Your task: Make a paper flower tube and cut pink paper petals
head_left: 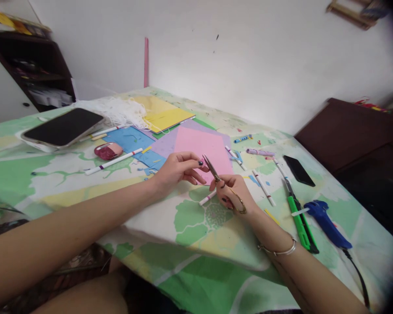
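Observation:
My right hand (234,194) is closed round a pair of scissors (212,168) with metal blades and a gold-coloured handle, tips pointing up and away. Just left of the blades, my left hand (183,168) has thumb and first finger in a pinch, the other fingers curled below; anything between them is too small to make out. Behind both hands lies a pink sheet of paper (199,146), on top of a purple sheet (163,141). A white marker (207,199) rests on the tablecloth beside my right hand.
To the right are a green cutter (299,222), a blue glue gun (327,222) with its cord, a black phone (298,170) and several markers. Leftward sit a large phone (63,126), white yarn (118,111), a maroon-and-pink object (108,151), blue sheets (131,139) and yellow sheets (168,117).

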The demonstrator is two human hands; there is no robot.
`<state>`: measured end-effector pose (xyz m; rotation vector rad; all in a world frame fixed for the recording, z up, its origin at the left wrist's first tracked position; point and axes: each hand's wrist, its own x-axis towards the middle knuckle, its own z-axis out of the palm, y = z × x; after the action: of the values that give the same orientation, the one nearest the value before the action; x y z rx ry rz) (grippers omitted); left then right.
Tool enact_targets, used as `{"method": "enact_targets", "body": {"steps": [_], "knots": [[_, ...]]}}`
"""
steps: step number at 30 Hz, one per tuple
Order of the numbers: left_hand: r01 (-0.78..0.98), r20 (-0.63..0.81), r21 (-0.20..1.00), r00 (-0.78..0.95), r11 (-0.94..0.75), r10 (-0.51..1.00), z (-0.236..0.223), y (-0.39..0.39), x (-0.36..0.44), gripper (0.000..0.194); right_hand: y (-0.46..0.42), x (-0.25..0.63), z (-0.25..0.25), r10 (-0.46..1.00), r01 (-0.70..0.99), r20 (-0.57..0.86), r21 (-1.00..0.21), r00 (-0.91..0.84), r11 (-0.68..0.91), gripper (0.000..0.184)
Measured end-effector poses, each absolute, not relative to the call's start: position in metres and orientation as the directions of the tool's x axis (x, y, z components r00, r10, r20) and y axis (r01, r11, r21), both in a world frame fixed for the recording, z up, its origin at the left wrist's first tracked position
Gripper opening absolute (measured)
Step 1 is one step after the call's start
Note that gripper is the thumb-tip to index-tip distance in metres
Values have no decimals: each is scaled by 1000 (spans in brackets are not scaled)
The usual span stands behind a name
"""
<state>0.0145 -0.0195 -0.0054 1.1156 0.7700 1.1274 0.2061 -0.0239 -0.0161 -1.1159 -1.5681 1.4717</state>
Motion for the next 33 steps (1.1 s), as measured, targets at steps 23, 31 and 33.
{"method": "enact_targets", "body": {"steps": [23, 31, 33], "knots": [[-270, 50, 962, 273, 26, 961, -6, -19, 16, 8, -23, 204, -18, 903, 134, -67, -991, -425, -11, 33], [-263, 54, 965, 275, 22, 960, -6, -18, 16, 8, -24, 205, -20, 906, 129, -64, -992, -419, -10, 34], [-262, 50, 965, 277, 25, 960, -7, -18, 16, 8, -24, 205, -19, 908, 142, -67, -990, -413, -9, 34]]}}
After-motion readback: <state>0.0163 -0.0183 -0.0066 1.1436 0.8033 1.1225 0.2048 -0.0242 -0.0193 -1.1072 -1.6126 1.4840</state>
